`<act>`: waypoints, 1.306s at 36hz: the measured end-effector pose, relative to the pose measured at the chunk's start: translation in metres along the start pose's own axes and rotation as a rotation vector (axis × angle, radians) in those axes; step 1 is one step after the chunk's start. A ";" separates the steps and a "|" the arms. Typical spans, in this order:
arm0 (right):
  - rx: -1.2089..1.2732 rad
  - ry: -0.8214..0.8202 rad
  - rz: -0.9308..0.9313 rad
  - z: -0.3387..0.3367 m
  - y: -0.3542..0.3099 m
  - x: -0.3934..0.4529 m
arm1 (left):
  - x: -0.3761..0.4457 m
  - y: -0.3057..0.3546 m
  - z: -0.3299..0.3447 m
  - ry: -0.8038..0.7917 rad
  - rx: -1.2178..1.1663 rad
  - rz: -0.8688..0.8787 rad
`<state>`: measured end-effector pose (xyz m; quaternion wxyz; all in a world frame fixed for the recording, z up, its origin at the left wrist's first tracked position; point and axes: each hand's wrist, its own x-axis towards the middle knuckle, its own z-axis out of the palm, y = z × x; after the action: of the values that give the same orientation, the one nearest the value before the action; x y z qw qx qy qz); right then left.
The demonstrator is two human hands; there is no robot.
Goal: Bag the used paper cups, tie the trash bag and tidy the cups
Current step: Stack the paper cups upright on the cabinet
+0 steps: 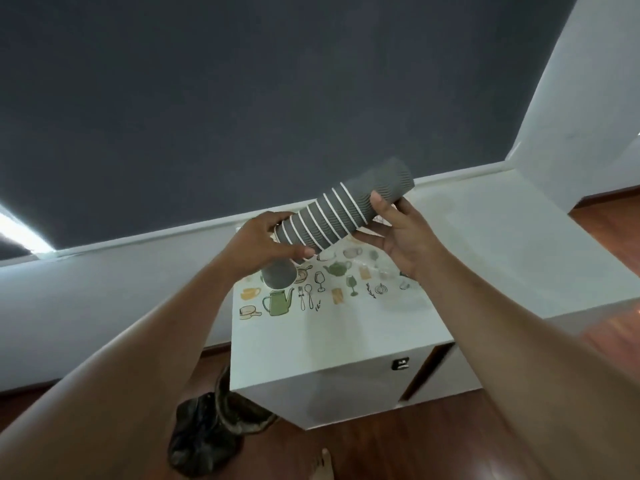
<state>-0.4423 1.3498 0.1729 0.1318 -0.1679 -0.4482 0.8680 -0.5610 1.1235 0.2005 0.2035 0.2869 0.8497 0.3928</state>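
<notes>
A long stack of grey ribbed paper cups (pixel 346 209) with white rims is held slanted in the air above a small white cabinet (pixel 346 341). My left hand (pixel 266 244) grips the stack's lower open end. My right hand (pixel 401 230) holds the upper part, thumb on top and fingers underneath. One single grey cup (pixel 280 275) stands upside down on the cabinet top, just below my left hand. A dark trash bag (pixel 207 431) lies on the wooden floor at the cabinet's left front corner.
The cabinet top has a sticker of kitchenware drawings (pixel 311 292). A low white ledge (pixel 485 237) runs behind it under a dark grey blind (pixel 277 98). Wooden floor (pixel 398 452) spreads in front and to the right. A bare foot (pixel 323 465) shows at the bottom.
</notes>
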 end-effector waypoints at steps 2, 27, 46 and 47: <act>-0.039 -0.010 -0.022 0.012 0.003 0.005 | 0.000 -0.004 -0.008 0.003 0.047 0.023; -0.735 -0.113 -0.142 0.086 0.052 0.049 | 0.025 -0.110 -0.010 0.122 0.095 -0.130; -0.820 -0.137 0.036 0.069 0.117 0.047 | 0.013 -0.143 -0.003 0.016 -0.174 -0.202; -0.836 -0.135 0.038 0.068 0.118 0.046 | 0.012 -0.142 -0.003 0.022 -0.184 -0.213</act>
<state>-0.5214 1.2513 0.1049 0.0065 -0.1580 -0.7662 0.6228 -0.6186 1.0551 0.0889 0.2599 0.1708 0.8380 0.4484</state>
